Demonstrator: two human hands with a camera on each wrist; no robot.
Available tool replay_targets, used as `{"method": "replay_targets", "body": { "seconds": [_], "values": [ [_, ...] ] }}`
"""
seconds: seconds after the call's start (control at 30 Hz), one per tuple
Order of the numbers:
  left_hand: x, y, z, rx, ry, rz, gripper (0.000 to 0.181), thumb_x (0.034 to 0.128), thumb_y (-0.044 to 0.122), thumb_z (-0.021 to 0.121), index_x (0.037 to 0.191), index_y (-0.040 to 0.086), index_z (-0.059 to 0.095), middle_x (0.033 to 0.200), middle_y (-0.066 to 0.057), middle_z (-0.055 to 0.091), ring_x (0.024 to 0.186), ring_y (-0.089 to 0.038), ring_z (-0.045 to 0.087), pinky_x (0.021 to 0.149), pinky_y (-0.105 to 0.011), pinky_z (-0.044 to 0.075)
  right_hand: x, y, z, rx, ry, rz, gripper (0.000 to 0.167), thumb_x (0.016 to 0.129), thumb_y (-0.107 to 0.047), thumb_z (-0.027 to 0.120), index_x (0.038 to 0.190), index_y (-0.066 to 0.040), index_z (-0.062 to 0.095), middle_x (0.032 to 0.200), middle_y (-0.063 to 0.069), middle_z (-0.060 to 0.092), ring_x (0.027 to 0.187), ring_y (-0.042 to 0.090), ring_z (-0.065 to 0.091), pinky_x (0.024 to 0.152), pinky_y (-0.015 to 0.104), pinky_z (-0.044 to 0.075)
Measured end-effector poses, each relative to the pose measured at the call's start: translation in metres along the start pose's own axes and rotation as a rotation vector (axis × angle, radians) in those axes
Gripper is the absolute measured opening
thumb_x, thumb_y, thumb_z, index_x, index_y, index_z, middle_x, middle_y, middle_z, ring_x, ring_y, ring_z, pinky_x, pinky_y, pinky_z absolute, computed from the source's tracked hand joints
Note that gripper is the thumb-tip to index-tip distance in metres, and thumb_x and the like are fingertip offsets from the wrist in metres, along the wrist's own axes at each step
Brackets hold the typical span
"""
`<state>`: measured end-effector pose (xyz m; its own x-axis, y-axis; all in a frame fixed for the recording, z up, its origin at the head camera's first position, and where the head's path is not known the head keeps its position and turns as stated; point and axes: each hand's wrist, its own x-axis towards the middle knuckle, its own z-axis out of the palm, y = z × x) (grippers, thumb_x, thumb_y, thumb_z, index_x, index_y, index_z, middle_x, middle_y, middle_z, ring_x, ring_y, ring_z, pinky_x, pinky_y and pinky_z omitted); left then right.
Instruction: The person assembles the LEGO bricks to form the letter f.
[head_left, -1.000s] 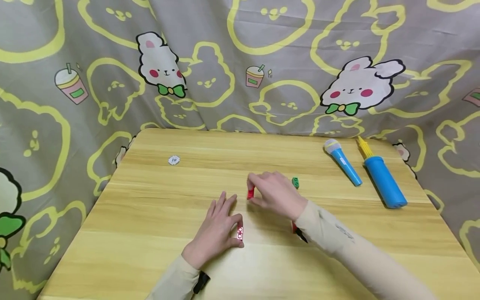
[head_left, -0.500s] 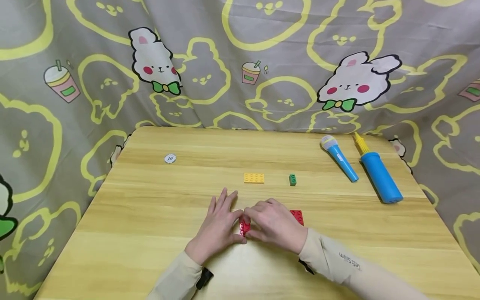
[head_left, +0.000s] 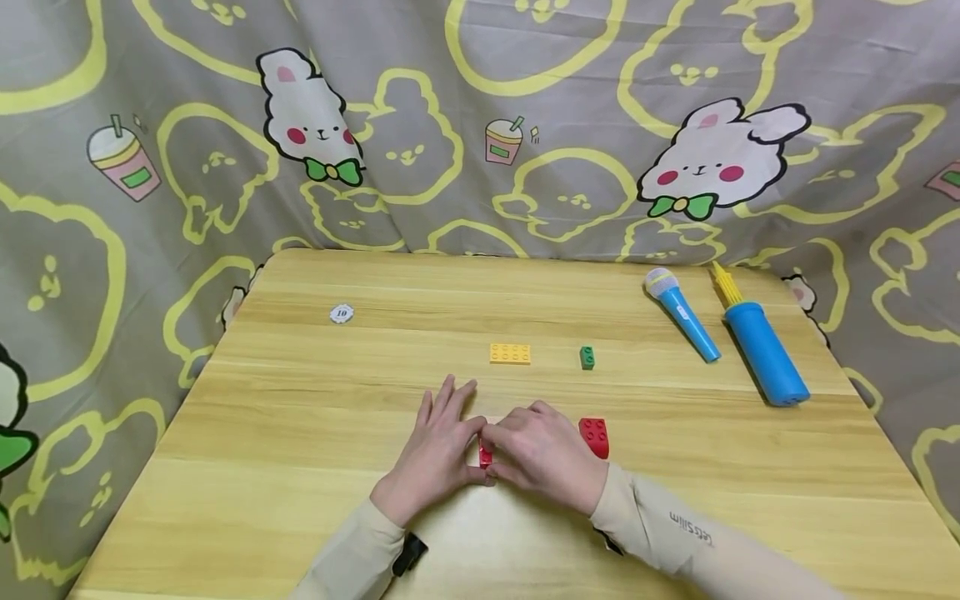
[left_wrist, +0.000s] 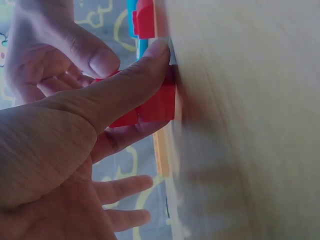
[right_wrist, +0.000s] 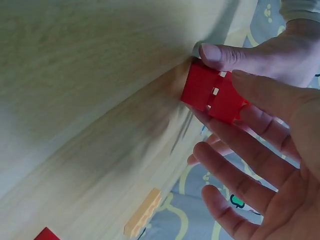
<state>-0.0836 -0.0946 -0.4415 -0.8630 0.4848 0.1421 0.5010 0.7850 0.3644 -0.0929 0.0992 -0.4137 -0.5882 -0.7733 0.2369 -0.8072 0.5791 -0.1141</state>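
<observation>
Two red bricks, one pinched in each hand, meet at the middle of the table

The left hand (head_left: 435,454) pinches the lower red brick (right_wrist: 201,85) between thumb and index finger; its other fingers fan out, straight and apart, well off the bricks. The right hand (head_left: 547,450) pinches the upper red brick (right_wrist: 228,99) between its thumb and fingers, while its ring and little fingers stand away from the piece. Both grips are narrow, no wider than the bricks themselves. The upper brick sits on the lower one, and light shows through small gaps along the seam, so the two are not flush. The pair is low at the table (head_left: 247,467); whether its underside touches the wood cannot be told.

Just beside the right hand, on its outer side, lies a third red brick (head_left: 593,437) with four studs on top. Beyond the hands lie a flat yellow brick (head_left: 510,354) with eight studs and, to its right, a small green brick (head_left: 587,358). Farther out are a round chip (head_left: 341,313) marked 10 at the far left, and a blue microphone (head_left: 681,315) beside a blue pump (head_left: 765,354) with a yellow nozzle at the far right. Behind the table hangs a grey curtain (head_left: 420,167) with yellow outlines and rabbit faces.
</observation>
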Motion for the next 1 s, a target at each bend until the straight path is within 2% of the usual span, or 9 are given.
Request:
{"method": "replay_targets", "body": {
  "seconds": [0.27,0.4,0.6,0.87,1.0],
  "values": [
    [0.0004,-0.0014,-0.0007,0.03,0.015,0.015,0.053,0.0637,0.051,0.087,0.099,0.015,0.069,0.148,-0.024,0.04,0.139,-0.053,0.023,0.104,-0.073,0.021,0.0016,-0.0003,0.0011,-0.014,0.076,-0.044,0.015,0.085,-0.033,0.074,0.09,-0.02,0.069,0.083,-0.009,0.064,0.082,0.011,0.062,0.071,0.03,0.046],
    [-0.0007,-0.0018,-0.0002,0.021,0.011,0.018,0.052,0.0633,0.05,0.088,0.098,0.015,0.069,0.147,-0.024,0.04,0.139,-0.053,0.023,0.104,-0.073,0.021,0.0015,-0.0015,0.0031,-0.024,0.103,-0.064,0.018,0.082,-0.032,0.078,0.089,-0.017,0.071,0.083,-0.007,0.064,0.08,0.01,0.062,0.067,0.028,0.046],
    [-0.001,-0.0016,-0.0007,0.015,0.012,0.031,0.049,0.0654,0.048,0.088,0.096,0.015,0.068,0.146,-0.024,0.042,0.139,-0.053,0.024,0.104,-0.072,0.022,0.0012,-0.0018,0.004,-0.021,0.118,-0.072,0.023,0.079,-0.03,0.082,0.092,-0.015,0.071,0.083,-0.005,0.064,0.078,0.011,0.06,0.068,0.028,0.047],
    [-0.0001,-0.0006,-0.0009,-0.005,0.011,0.027,0.045,0.0632,0.048,0.088,0.089,0.018,0.066,0.144,-0.025,0.044,0.138,-0.053,0.025,0.104,-0.073,0.023,0.0001,-0.0023,0.0023,-0.018,0.12,-0.072,0.015,0.079,-0.029,0.082,0.082,-0.02,0.071,0.079,-0.008,0.06,0.079,0.01,0.059,0.066,0.027,0.044],
    [-0.0003,0.0,-0.0008,0.001,0.015,0.025,0.046,0.0627,0.048,0.088,0.089,0.018,0.065,0.144,-0.025,0.043,0.138,-0.053,0.025,0.104,-0.072,0.022,0.0012,-0.0037,0.0019,-0.022,0.117,-0.066,0.012,0.081,-0.029,0.081,0.083,-0.022,0.071,0.079,-0.008,0.063,0.082,0.01,0.061,0.067,0.028,0.044]
  ]
}}
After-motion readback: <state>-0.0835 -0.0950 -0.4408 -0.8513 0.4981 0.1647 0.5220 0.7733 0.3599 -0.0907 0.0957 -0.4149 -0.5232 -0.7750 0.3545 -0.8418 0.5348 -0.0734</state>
